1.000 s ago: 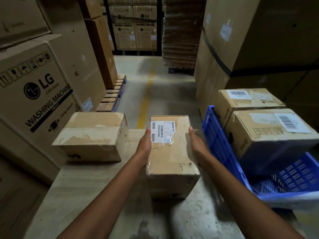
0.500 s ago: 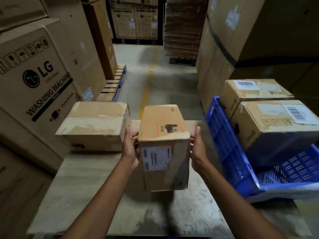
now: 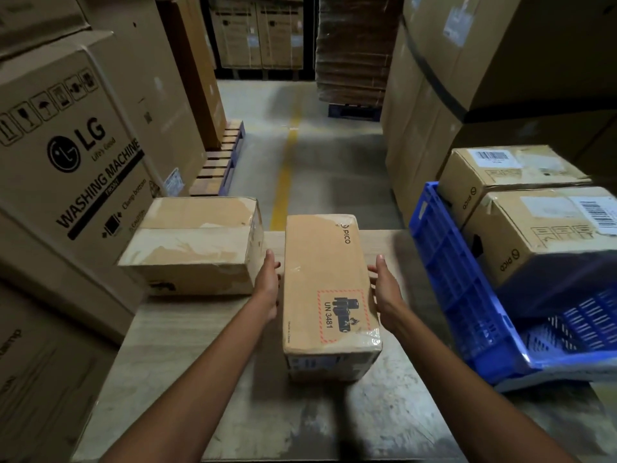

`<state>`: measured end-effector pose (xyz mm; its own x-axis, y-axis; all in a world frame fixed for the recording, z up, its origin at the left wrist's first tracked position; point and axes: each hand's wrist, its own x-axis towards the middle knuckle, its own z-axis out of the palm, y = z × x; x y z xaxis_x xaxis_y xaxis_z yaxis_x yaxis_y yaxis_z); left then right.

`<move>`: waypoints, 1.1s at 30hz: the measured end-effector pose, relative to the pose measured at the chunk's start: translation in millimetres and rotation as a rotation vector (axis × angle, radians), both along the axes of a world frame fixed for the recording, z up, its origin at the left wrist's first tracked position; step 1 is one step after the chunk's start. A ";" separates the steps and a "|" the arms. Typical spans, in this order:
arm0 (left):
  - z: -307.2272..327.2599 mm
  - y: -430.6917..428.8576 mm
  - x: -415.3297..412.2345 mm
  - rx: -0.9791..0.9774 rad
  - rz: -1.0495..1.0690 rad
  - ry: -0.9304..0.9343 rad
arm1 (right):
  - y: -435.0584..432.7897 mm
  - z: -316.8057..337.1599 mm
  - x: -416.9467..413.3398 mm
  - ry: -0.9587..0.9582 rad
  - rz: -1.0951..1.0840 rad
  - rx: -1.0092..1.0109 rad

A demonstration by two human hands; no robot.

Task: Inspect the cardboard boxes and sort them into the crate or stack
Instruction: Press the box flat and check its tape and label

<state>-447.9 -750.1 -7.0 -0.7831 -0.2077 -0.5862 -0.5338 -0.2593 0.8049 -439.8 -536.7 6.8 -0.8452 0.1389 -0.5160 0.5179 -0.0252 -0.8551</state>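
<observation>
Narrow box [image 3: 329, 289] has been rolled over: shipping label gone from the top, hazard-sticker face now up, box resting mid-desk [image 3: 187, 349]; inspection looks underway, not sorted yet. Left hand [image 3: 268, 289] and right hand [image 3: 384, 292] flat against its long sides, clasping it. Worn box [image 3: 193, 242] just left; blue crate [image 3: 467, 295] right, tilted, two boxes filling its far end

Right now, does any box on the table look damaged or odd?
Yes. The box on the left has a scuffed top with peeling tape and torn patches. The box between the hands looks sound, with only wrinkled tape at its near end.
</observation>
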 end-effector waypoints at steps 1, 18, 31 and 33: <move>4.5 -0.3 -8.8 0.004 -0.003 -0.045 | -2.0 5.2 -6.1 -0.014 0.004 -0.018; 72.5 -12.3 -30.6 0.156 -0.212 0.345 | -22.6 62.2 -25.4 0.193 -0.072 -0.132; 27.0 -27.3 -8.4 0.286 -0.197 0.256 | -36.9 28.5 -7.1 0.132 -0.105 -0.161; 23.7 -28.4 -7.3 0.216 -0.186 0.262 | -36.3 28.6 -3.7 0.150 -0.125 -0.148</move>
<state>-455.2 -778.5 16.6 -0.9248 0.0582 -0.3761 -0.3712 -0.3563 0.8575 -443.5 -572.9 35.4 -0.8947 0.1792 -0.4090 0.3708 -0.2122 -0.9041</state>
